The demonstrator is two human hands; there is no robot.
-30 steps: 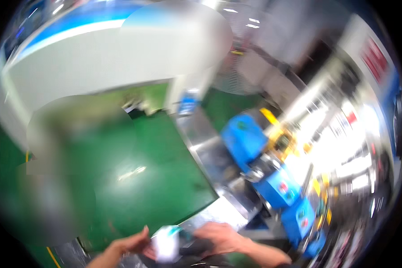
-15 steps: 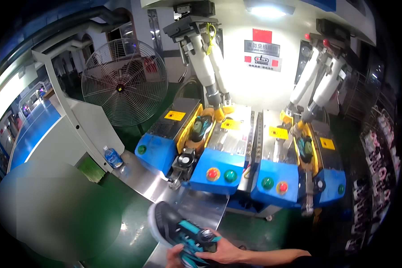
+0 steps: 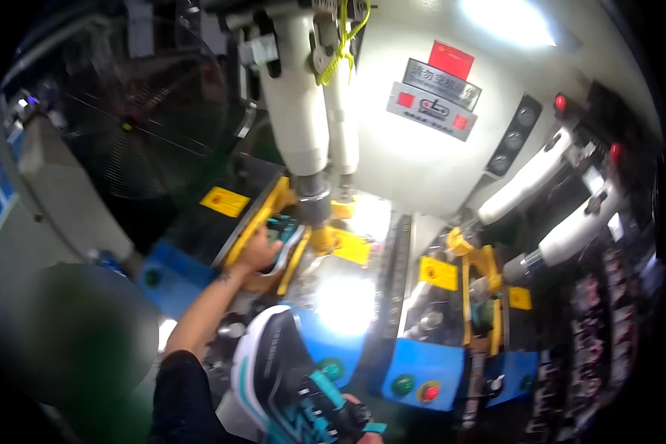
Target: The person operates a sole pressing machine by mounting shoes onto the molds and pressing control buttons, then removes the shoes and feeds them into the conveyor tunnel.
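Note:
My left hand [image 3: 257, 250] reaches into the left pressing station, its fingers closed on a black and teal sports shoe [image 3: 292, 240] that sits between yellow side plates [image 3: 246, 228]. Blur and the hand itself hide part of that shoe. Low in front of me, my right hand [image 3: 364, 428] holds a second sports shoe [image 3: 281, 370], black with teal trim and a white sole. Only a few of its fingers show at the lower edge. A white press cylinder [image 3: 296, 118] with a yellow pad [image 3: 321, 240] stands just right of the shoe in the station.
Blue front housings [image 3: 422, 370] carry green and red push buttons. At the right station another dark shoe [image 3: 482, 314] sits between yellow plates, near white cylinders [image 3: 570, 229]. A large fan [image 3: 129, 126] stands at the left, and racks of shoes [image 3: 588, 333] at the far right.
My left hand has left the shoe both hands held and now grips the one in the left station. My right hand keeps the first shoe. The view has moved closer and tilted.

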